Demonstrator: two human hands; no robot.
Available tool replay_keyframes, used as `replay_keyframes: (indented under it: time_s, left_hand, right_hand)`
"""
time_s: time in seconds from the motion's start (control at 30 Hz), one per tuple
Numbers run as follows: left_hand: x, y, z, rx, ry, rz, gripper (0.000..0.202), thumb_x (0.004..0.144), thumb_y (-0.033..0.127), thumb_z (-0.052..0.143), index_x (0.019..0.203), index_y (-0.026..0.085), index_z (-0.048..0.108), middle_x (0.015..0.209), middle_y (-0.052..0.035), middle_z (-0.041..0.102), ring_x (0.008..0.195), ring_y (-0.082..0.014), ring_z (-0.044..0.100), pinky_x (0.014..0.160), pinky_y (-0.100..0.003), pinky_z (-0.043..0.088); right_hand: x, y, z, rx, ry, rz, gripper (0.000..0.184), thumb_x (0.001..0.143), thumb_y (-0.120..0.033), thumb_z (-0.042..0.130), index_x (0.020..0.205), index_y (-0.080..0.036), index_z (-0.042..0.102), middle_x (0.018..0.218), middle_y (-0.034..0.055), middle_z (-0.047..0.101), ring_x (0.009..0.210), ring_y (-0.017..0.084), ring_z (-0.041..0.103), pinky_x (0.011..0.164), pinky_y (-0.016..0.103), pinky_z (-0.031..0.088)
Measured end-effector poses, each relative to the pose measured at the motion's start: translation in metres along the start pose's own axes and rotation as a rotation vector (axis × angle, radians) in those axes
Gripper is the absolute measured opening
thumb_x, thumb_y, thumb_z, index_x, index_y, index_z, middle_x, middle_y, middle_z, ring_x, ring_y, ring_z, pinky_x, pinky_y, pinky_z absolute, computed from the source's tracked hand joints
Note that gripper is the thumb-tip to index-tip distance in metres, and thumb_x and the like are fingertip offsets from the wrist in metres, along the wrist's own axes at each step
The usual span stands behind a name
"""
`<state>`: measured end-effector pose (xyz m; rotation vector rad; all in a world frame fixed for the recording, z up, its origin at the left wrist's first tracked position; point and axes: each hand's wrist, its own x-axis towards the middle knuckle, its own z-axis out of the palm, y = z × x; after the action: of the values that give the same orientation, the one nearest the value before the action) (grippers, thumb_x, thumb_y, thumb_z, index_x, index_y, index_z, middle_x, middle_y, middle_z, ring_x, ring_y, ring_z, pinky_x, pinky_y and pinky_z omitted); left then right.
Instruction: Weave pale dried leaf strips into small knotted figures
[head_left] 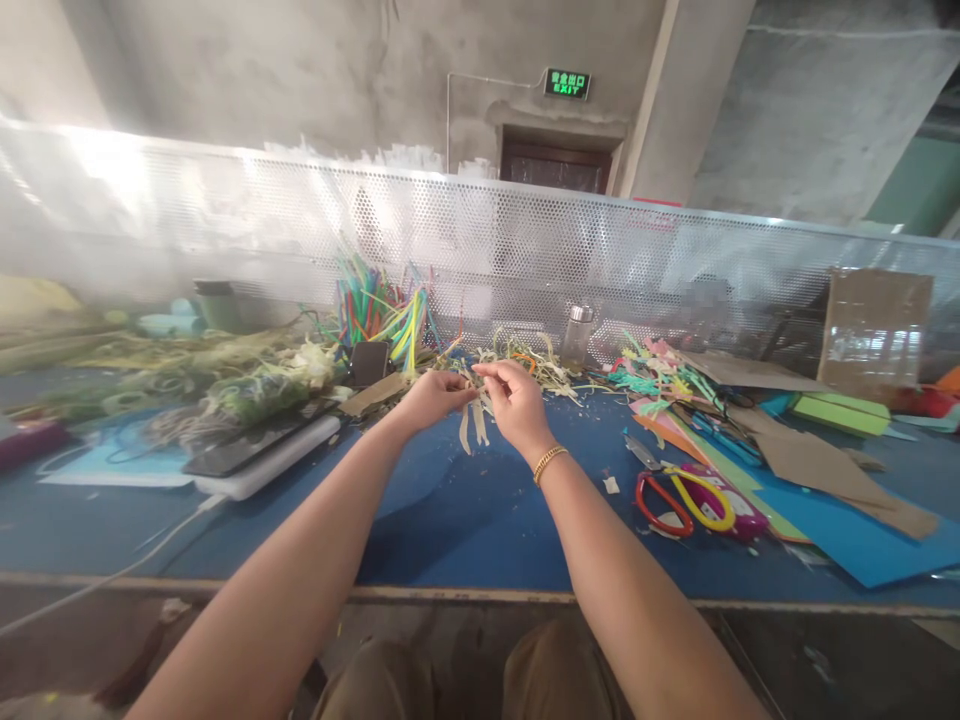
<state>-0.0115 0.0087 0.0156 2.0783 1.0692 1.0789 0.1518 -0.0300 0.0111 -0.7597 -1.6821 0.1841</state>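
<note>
And now the pale strips [472, 427] are pinched at their upper end by the narrowed fingers of the left hand [441, 395] and right hand [517, 398], over the blue table [480, 545]. Light, limp and easily torn, they are judged; best gripped where gathered. Both arms are stretched forward, fingertips brought close together.
</note>
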Motion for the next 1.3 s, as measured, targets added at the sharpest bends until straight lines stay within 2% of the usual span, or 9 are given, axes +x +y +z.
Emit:
replay_keyframes:
  time_s: [0.17, 0.33, 0.4, 0.5, 0.67, 0.83, 0.97, 1.17, 1.3]
  left_hand:
    - [0.001, -0.004, -0.002, -0.114, 0.007, -0.058, 0.031, 0.069, 0.044, 0.069, 0.061, 0.016, 0.060, 0.052, 0.0013, 0.052, 0.045, -0.0078, 0.038, 0.046, -0.024, 0.027]
    - [0.004, -0.007, -0.005, -0.332, 0.051, -0.163, 0.029, 0.068, 0.043, 0.069, 0.063, 0.015, 0.060, 0.054, -0.0002, 0.052, 0.046, -0.0080, 0.041, 0.047, -0.024, 0.030]
    - [0.005, -0.008, -0.007, -0.380, 0.089, -0.188, 0.029, 0.068, 0.042, 0.069, 0.063, 0.015, 0.059, 0.055, -0.0004, 0.052, 0.046, -0.0079, 0.041, 0.047, -0.024, 0.030]
    - [0.005, -0.010, -0.009, -0.346, 0.108, -0.187, 0.029, 0.067, 0.042, 0.069, 0.060, 0.016, 0.058, 0.053, 0.0001, 0.051, 0.045, -0.0076, 0.040, 0.046, -0.024, 0.028]
    - [0.004, -0.011, -0.007, -0.137, 0.100, -0.163, 0.031, 0.068, 0.042, 0.068, 0.054, 0.016, 0.057, 0.047, 0.0011, 0.049, 0.043, -0.0083, 0.037, 0.045, -0.025, 0.024]
    - [0.002, -0.009, -0.005, -0.043, 0.070, -0.155, 0.033, 0.067, 0.043, 0.067, 0.051, 0.017, 0.055, 0.045, 0.0017, 0.048, 0.042, -0.0086, 0.035, 0.045, -0.025, 0.024]
    - [0.002, -0.010, -0.004, 0.009, 0.051, -0.130, 0.035, 0.068, 0.043, 0.067, 0.048, 0.018, 0.054, 0.043, 0.0021, 0.045, 0.042, -0.0084, 0.034, 0.045, -0.025, 0.023]
    - [0.003, -0.011, -0.004, -0.006, 0.028, -0.115, 0.034, 0.070, 0.043, 0.066, 0.050, 0.017, 0.056, 0.045, 0.0014, 0.047, 0.043, -0.0084, 0.035, 0.046, -0.025, 0.023]
    - [0.002, -0.007, -0.004, -0.072, 0.031, -0.154, 0.032, 0.071, 0.041, 0.066, 0.053, 0.016, 0.056, 0.047, 0.0012, 0.049, 0.043, -0.0082, 0.036, 0.046, -0.024, 0.024]
  right_hand:
    - [0.003, 0.007, -0.012, -0.248, 0.082, -0.043, 0.026, 0.089, -0.016, 0.045, 0.097, -0.024, 0.069, 0.096, 0.0061, 0.065, 0.096, 0.020, 0.058, 0.089, 0.038, 0.045]
    - [0.002, 0.015, -0.016, -0.499, -0.105, -0.080, 0.036, 0.078, -0.018, 0.065, 0.113, -0.029, 0.067, 0.104, 0.0084, 0.061, 0.104, 0.026, 0.052, 0.092, 0.043, 0.041]
    - [0.002, 0.014, -0.013, -0.441, -0.156, -0.105, 0.038, 0.078, -0.024, 0.069, 0.115, -0.032, 0.066, 0.103, 0.0073, 0.061, 0.100, 0.024, 0.054, 0.090, 0.041, 0.042]
    - [0.003, 0.009, -0.008, -0.186, -0.127, -0.084, 0.022, 0.083, -0.031, 0.063, 0.104, -0.033, 0.071, 0.098, 0.0046, 0.062, 0.092, 0.019, 0.058, 0.085, 0.035, 0.045]
    - [0.005, 0.001, -0.002, 0.234, -0.005, 0.151, 0.020, 0.085, -0.041, 0.058, 0.088, -0.025, 0.070, 0.078, 0.0022, 0.066, 0.072, 0.015, 0.062, 0.072, 0.032, 0.050]
    - [0.006, -0.003, 0.001, 0.478, 0.053, 0.296, 0.023, 0.074, -0.041, 0.068, 0.088, -0.022, 0.066, 0.088, 0.0031, 0.069, 0.078, 0.015, 0.065, 0.074, 0.033, 0.053]
    - [0.006, -0.001, 0.000, 0.436, 0.067, 0.296, 0.021, 0.077, -0.041, 0.064, 0.085, -0.022, 0.067, 0.077, 0.0022, 0.068, 0.071, 0.015, 0.064, 0.070, 0.032, 0.052]
    - [0.006, 0.002, -0.002, 0.248, 0.040, 0.170, 0.016, 0.084, -0.034, 0.056, 0.086, -0.022, 0.066, 0.081, 0.0024, 0.067, 0.071, 0.015, 0.063, 0.067, 0.029, 0.050]
    - [0.005, 0.006, -0.005, 0.008, 0.086, 0.050, 0.021, 0.088, -0.023, 0.047, 0.092, -0.022, 0.067, 0.094, 0.0032, 0.069, 0.087, 0.016, 0.062, 0.081, 0.031, 0.049]
